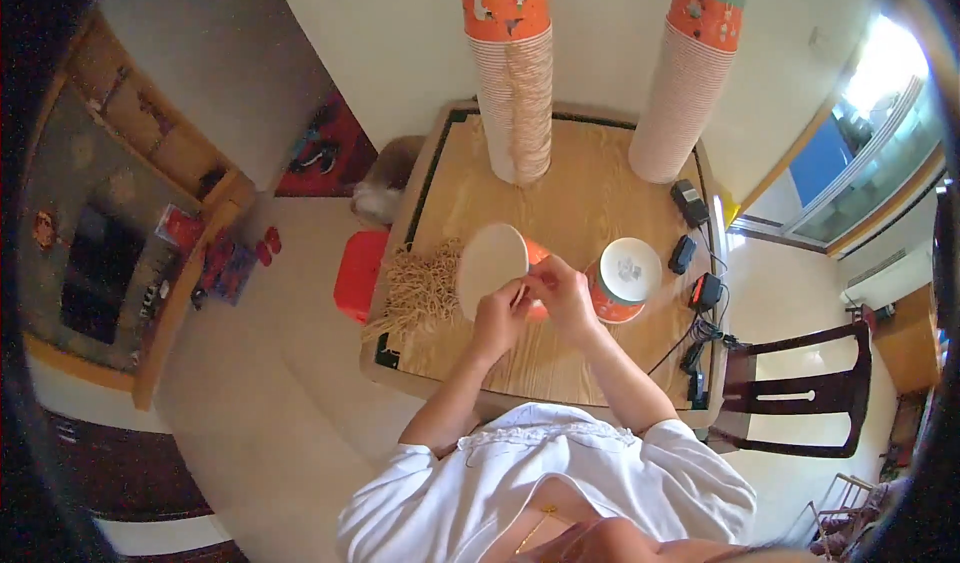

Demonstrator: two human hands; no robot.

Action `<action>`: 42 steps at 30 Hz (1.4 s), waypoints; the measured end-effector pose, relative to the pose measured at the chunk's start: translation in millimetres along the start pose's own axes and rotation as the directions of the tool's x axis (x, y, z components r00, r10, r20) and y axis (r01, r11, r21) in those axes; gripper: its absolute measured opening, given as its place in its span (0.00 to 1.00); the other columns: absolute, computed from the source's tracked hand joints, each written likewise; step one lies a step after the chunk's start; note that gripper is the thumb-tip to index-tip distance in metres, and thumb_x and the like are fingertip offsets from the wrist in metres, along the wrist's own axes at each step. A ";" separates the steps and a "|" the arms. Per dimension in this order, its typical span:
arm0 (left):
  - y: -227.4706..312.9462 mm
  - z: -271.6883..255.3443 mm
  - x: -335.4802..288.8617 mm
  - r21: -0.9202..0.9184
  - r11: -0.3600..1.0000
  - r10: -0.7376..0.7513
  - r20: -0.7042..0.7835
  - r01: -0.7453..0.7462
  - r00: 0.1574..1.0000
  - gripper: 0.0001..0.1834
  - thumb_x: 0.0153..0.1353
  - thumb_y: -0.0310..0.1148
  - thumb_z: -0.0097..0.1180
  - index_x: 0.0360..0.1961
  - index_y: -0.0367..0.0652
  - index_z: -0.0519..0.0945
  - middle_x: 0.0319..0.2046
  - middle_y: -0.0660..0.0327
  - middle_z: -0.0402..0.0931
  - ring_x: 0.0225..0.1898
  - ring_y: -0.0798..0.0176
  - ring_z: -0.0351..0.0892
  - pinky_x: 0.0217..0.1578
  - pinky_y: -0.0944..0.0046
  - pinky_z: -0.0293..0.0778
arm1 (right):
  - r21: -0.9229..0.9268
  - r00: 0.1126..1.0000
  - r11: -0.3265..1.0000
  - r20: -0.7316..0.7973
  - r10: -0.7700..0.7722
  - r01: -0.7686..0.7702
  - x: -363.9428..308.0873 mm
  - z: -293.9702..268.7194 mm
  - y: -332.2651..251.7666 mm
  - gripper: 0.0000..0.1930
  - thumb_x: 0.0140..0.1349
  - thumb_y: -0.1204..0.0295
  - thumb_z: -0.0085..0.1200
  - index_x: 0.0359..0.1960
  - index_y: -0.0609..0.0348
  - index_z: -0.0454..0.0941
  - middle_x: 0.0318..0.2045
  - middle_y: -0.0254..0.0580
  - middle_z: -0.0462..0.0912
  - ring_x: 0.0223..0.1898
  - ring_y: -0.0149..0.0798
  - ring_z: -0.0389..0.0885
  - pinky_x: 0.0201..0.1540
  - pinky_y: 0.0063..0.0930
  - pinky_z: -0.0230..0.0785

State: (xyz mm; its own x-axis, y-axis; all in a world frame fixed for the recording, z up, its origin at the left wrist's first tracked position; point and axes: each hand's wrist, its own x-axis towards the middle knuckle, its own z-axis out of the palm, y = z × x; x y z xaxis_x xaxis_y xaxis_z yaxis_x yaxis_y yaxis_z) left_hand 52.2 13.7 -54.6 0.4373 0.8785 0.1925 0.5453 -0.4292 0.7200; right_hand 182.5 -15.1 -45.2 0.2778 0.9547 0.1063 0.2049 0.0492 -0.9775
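Between the table's middle and near edge: the paper bucket (487, 269), orange-sided, tipped so its white round end faces the table's left edge. Can't tell if that's mouth or base, tbh.
Bucket's long axis: roughly left to right, parallel-ish to the near edge.
Left hand (501, 317): at the near side of that white end, fingers curled in.
Right hand (563, 293): over the orange side, reaching in from the right.
Fingertips: bunched together at the bucket's rim. Can't tell if they're pinching the rim, something thin, or nothing.
What it hinges on, imo: that rim. It's right at the fingertips, with both hands about equally close.
Left edge of the table: pile of tan strands (418, 288), just beside the bucket, left hand nearer.
Right side: second bucket (613, 309), upright, near the right hand.
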 end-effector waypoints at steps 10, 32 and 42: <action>-18.3 0.5 -8.7 -0.881 0.230 -0.134 0.393 0.414 0.910 0.21 0.53 0.21 0.52 0.50 0.33 0.70 0.42 0.60 0.75 0.42 0.68 0.74 0.46 0.68 0.69 | -0.040 0.990 0.998 0.131 -0.043 0.048 -7.2 -16.7 17.9 0.05 0.52 0.80 0.53 0.32 0.63 0.74 0.28 0.40 0.79 0.29 0.31 0.78 0.32 0.24 0.72; -32.8 8.4 35.7 -0.991 0.117 -0.410 0.006 0.059 0.912 0.14 0.57 0.23 0.48 0.47 0.36 0.69 0.43 0.59 0.72 0.44 0.66 0.72 0.48 0.65 0.68 | -0.525 0.982 0.846 -0.088 -0.167 0.097 13.1 -4.7 25.6 0.11 0.47 0.78 0.54 0.33 0.60 0.68 0.33 0.48 0.72 0.41 0.51 0.71 0.42 0.41 0.65; -26.3 -14.0 50.4 -0.984 -0.127 -0.383 0.168 0.128 0.908 0.21 0.55 0.26 0.51 0.52 0.39 0.67 0.51 0.57 0.68 0.53 0.60 0.67 0.54 0.57 0.64 | -0.311 0.911 0.910 -0.220 -0.350 0.274 44.5 -42.8 0.5 0.10 0.43 0.81 0.55 0.29 0.57 0.71 0.45 0.48 0.69 0.48 0.49 0.69 0.48 0.37 0.65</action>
State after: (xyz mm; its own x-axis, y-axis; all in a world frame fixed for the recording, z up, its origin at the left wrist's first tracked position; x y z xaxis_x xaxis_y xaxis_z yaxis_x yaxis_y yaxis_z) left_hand 50.0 72.3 -54.4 0.3084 0.9271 -0.2131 -0.7166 0.3737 0.5889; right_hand 235.1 14.8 -33.1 0.3882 0.7875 0.4788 0.5548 0.2152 -0.8037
